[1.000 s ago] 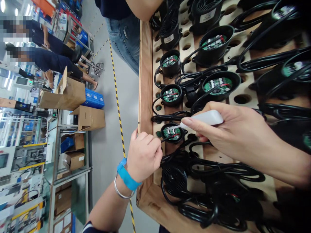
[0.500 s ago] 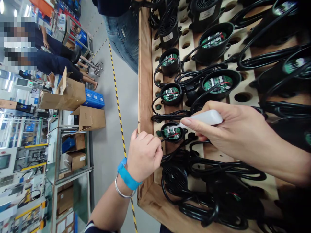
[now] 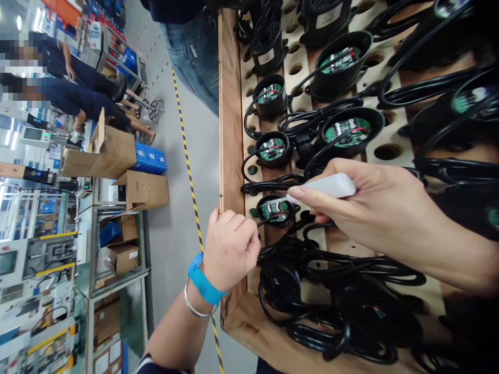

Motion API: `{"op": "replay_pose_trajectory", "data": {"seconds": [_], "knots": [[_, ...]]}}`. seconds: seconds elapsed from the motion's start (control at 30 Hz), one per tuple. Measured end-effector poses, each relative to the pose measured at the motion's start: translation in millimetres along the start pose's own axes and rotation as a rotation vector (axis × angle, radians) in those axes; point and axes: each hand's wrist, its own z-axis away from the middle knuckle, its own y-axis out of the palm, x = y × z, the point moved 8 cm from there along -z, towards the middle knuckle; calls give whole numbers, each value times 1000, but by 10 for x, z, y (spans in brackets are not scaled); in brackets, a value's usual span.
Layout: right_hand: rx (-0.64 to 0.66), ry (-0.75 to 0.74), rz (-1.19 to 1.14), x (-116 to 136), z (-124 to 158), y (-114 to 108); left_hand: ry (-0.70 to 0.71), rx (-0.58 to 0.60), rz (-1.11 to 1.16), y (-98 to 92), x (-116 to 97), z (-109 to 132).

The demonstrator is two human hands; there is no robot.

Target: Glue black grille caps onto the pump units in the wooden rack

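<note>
White, the slim tool (image 3: 331,185) sat pinched in the right fingers (image 3: 299,194), tip (image 3: 276,200) over the circuit board (image 3: 277,212) just ahead, seemingly mid-job; progress on other boards (image 3: 272,150) was unclear, the left fingers (image 3: 234,220) curled, grip hidden.

The only view came from a camera on the person's head, looking forward and down, near enough that both hands (image 3: 230,246) and a wooden box (image 3: 231,145) filled the middle and right. It stood sideways, so distant co-workers (image 3: 66,96) appeared lying across the left.
</note>
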Motion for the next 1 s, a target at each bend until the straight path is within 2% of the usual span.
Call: {"op": "replay_pose_trajectory", "data": {"seconds": [0.33,0.6,1.0], "knots": [[-28,9,52,64,5,-95,-3,-4,43,-13,5,6],[23,111,-94,-102,59,24,10,2,58,-12,4,0],[9,29,6,-51,25,13,8,0,72,-17,3,1]]}}
